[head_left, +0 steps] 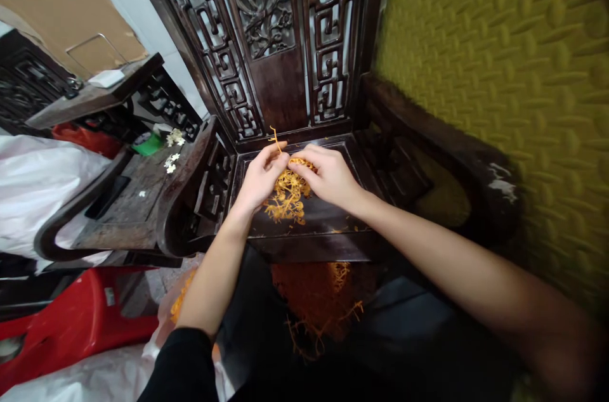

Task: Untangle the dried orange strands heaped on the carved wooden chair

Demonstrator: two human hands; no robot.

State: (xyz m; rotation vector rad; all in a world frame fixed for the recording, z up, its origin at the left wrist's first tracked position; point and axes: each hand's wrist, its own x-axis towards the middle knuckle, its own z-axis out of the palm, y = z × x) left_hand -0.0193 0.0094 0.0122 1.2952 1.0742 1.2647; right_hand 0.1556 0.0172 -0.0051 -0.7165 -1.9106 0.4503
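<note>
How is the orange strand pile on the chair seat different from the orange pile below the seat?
The pile on the seat is small, bright and sharp, and both hands, left hand and right hand, touch it. The pile below the seat is larger, darker, in shadow, and no hand touches it. Both are thin, tangled orange strands.

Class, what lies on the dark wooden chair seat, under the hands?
A loose clump of orange strands lies on the seat. Left hand and right hand cover its top part.
</note>
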